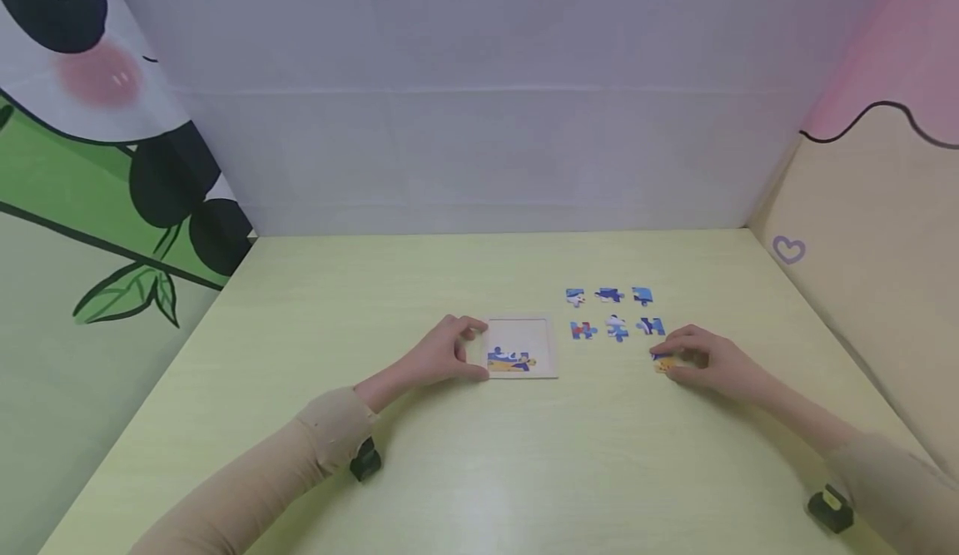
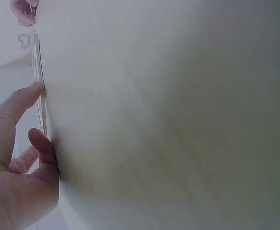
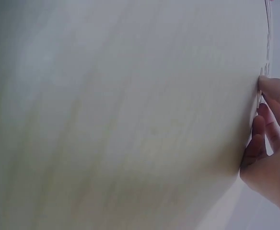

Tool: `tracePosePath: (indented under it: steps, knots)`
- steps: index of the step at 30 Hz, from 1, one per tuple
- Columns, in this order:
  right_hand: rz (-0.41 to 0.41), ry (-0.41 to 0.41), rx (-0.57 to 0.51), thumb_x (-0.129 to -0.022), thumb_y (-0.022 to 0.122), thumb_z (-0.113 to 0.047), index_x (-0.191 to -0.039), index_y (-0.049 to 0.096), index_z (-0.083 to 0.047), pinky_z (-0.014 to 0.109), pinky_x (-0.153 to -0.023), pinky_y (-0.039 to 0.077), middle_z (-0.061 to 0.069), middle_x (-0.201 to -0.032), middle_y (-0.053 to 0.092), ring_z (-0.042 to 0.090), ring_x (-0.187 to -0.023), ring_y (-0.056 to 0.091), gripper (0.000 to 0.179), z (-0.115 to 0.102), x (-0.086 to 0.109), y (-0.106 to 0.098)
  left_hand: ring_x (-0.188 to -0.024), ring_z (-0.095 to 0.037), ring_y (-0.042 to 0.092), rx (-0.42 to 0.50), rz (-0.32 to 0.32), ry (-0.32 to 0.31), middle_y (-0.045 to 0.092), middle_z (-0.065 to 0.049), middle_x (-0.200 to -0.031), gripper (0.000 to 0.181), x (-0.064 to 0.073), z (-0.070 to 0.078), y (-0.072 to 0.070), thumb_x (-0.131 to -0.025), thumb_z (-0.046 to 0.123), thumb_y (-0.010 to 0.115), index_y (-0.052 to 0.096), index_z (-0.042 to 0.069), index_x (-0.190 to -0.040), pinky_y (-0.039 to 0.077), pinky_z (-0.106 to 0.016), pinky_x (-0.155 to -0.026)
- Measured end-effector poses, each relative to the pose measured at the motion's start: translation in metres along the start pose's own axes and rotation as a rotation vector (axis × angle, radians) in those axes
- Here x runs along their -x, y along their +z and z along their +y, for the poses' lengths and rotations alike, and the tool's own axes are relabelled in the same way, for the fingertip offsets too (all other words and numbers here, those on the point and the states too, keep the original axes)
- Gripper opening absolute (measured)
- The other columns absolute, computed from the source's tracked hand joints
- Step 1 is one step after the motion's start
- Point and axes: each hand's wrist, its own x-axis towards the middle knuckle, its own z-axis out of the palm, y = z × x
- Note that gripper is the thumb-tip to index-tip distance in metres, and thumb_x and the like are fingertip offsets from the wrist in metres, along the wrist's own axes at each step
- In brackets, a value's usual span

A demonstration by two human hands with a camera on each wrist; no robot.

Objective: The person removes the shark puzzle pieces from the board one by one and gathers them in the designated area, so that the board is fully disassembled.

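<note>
My left hand (image 1: pixel 438 351) holds the left side of a square white puzzle tray (image 1: pixel 541 334), index fingertip at the upper corner and thumb at the lower one. Joined puzzle pieces (image 1: pixel 509 364) in blue, white and yellow lie along the tray's bottom left. To the right, my right hand (image 1: pixel 715 364) pinches a yellow and blue puzzle piece (image 1: pixel 663 364) at the table surface. In the left wrist view the tray's thin edge (image 2: pixel 40 67) shows edge-on beside the fingers. Fingertips of the right hand (image 3: pixel 274 129) are low at the table in the right wrist view.
Between the tray and the right hand, loose puzzle pieces lie in two rows, among them a red and blue one (image 1: pixel 583 330) and a dark blue one (image 1: pixel 609 294). The pale wooden table (image 1: pixel 360 280) ends at a white back wall (image 1: pixel 479 147), with printed side panels left and right.
</note>
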Motion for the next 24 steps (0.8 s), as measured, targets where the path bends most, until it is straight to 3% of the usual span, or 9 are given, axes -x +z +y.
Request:
tracePosePath:
  steps: [12, 24]
  knots:
    - [0.006, -0.028, 0.015, -0.087, 0.076, -0.021, -0.116, 0.073, -0.024, 0.019, -0.073, 0.039, 0.0, -0.114, 0.063, 0.006, -0.092, 0.047, 0.03, 0.0007, -0.0014, 0.0027, -0.071, -0.012, 0.053, 0.011, 0.004, -0.018, 0.052, -0.01, -0.121, 0.075, 0.0009, -0.0018, 0.0004, -0.075, 0.026, 0.086, 0.051, 0.015, -0.14, 0.044, -0.024, -0.073]
    - [0.01, -0.016, 0.009, -0.085, 0.077, -0.023, -0.119, 0.071, -0.022, 0.018, -0.075, 0.043, -0.001, -0.112, 0.063, 0.008, -0.09, 0.049, 0.035, -0.0003, 0.0023, -0.0001, -0.069, -0.011, 0.052, 0.004, 0.004, -0.015, 0.053, -0.009, -0.119, 0.074, 0.0013, 0.0021, -0.0001, -0.075, 0.025, 0.087, 0.052, 0.015, -0.139, 0.043, -0.024, -0.072]
